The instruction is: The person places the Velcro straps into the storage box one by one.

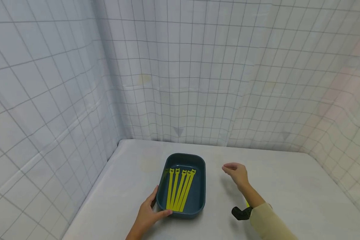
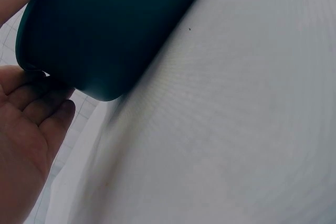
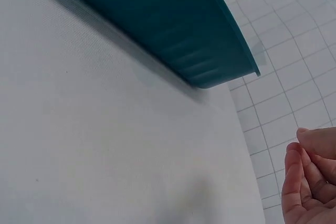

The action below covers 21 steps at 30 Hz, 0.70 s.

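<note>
A dark teal rectangular bin (image 1: 199, 190) stands on the white table. Several flat yellow strap ties (image 1: 183, 190) with slotted heads lie in it side by side, heads towards the far end. My left hand (image 1: 148, 213) holds the bin's near-left corner, thumb over the near rim and fingers against the left side; the left wrist view shows the fingers (image 2: 39, 98) bent beneath the rim. To the right of the bin, apart from it, my right hand (image 1: 237, 173) is raised above the table. In the right wrist view its thumb and index fingertips (image 3: 294, 148) meet, with nothing visible between them.
A bit of something yellow (image 1: 247, 202) shows beside my right forearm, mostly hidden by it. A black device (image 1: 241, 213) sits at the right wrist. White grid-patterned curtains (image 1: 180, 83) hang behind the table (image 1: 288, 186) and along its sides.
</note>
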Available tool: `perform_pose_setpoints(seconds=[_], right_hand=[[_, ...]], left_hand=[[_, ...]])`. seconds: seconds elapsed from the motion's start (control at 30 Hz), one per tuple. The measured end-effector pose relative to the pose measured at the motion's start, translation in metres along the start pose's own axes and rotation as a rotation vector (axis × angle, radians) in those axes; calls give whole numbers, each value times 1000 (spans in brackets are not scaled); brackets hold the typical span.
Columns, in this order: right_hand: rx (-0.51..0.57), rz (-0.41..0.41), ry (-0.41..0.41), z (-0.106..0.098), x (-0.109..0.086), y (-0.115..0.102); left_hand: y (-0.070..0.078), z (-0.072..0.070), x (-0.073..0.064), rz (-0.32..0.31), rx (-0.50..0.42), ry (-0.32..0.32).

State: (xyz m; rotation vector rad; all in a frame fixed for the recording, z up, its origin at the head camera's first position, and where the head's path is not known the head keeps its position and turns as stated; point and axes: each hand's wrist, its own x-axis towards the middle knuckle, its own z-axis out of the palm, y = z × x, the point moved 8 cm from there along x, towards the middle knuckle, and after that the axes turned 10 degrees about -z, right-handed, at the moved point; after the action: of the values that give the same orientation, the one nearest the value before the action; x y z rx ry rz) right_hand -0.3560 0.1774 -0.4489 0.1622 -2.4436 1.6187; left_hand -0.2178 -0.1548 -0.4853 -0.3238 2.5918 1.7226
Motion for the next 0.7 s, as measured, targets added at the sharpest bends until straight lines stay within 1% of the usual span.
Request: perform_pose_setpoints(seconds=[0.07,0.13,0.27,0.47,0.7], right_hand=[[-9,5,1,-3,0,2],[-13,15,-2,-6,0,5],[-23,29,-5,-12,1,8],[-11,50,12,-23,1,15],[-37,56,19,-34,-1,23]], left_hand=[[0,0,0,7,5,-1],[0,0,1,-2,6,0],[0,0,1,1,8,0],[1,0,1,5,3,-5],[0,1,0,-4,-6,-11]])
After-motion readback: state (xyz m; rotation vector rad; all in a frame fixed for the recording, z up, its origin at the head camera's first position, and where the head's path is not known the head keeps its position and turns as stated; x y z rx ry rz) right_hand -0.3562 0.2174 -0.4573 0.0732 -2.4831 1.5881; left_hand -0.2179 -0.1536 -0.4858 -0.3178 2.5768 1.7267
